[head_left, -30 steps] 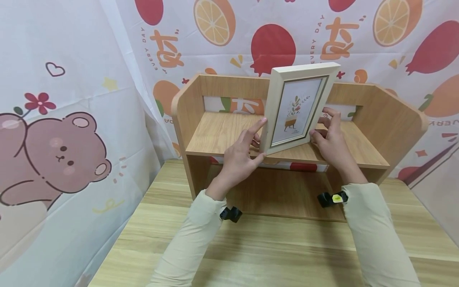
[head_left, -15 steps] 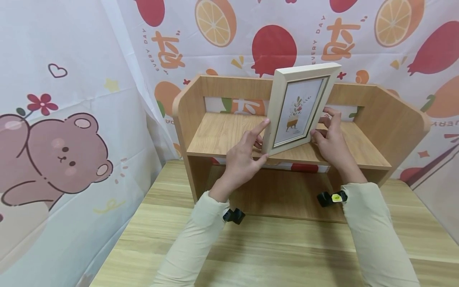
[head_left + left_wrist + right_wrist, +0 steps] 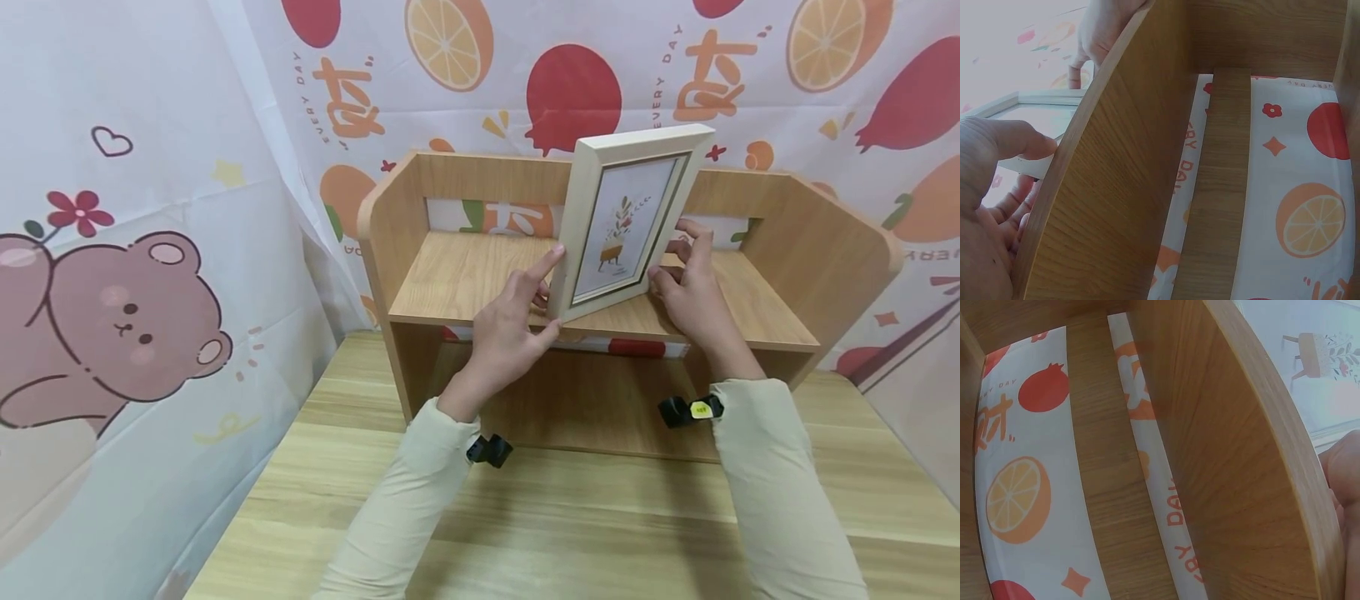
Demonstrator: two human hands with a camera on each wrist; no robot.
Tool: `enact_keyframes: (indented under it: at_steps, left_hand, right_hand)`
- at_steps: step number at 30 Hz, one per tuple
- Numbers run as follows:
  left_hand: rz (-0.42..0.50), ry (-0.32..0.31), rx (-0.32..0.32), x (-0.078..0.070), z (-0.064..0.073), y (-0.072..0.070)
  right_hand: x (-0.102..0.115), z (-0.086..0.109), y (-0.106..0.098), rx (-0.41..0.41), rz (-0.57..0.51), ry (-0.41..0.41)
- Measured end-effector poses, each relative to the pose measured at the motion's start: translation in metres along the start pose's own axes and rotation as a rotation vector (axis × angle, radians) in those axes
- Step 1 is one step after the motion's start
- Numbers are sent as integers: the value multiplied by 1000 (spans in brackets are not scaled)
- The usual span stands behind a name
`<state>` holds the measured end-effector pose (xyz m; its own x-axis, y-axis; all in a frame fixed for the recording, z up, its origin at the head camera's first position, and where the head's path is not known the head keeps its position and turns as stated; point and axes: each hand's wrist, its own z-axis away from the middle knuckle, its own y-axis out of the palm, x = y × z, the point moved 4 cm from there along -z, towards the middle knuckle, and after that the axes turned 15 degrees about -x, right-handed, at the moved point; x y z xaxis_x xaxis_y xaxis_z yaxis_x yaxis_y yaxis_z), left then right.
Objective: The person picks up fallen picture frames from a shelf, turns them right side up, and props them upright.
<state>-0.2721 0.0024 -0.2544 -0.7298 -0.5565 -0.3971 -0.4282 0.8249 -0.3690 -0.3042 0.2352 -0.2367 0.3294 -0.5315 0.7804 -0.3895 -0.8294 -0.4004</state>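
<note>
**Picture frame (image 3: 626, 225) held in both hands at the upper level of the wooden shelf (image 3: 465, 271)**

Your left grip (image 3: 506, 329) pinches the frame's lower left corner, the thumb at the front and the index finger along the side edge. Your right grip (image 3: 690, 287) pinches the lower part of the right side, thumb in front and fingers curled behind. Between them the frame stands up at an angle, leaning a little, with its pale left edge turned towards you. Its print (image 3: 611, 254) shows a plant in an orange pot on legs. The frame is near the front of the upper board; you cannot tell whether its base touches the wood. The shelf stands on the counter (image 3: 292, 500), with a fruit-patterned cloth (image 3: 577, 92) behind it and a bear-patterned cloth (image 3: 135, 325) to your left.
</note>
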Motion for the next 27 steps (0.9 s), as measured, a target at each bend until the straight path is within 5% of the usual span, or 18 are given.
enact_keyframes:
  at_steps: [10, 16, 27]
  left_hand:
    - [-1, 2, -13, 1, 0, 0]
    - [7, -16, -8, 1, 1, 0]
    - [11, -41, 0, -1, 0, -1]
  right_hand:
    - [1, 3, -1, -6, 47, -18]
    - [9, 8, -7, -78, 52, -36]
    - [64, 8, -29, -292, 50, -200]
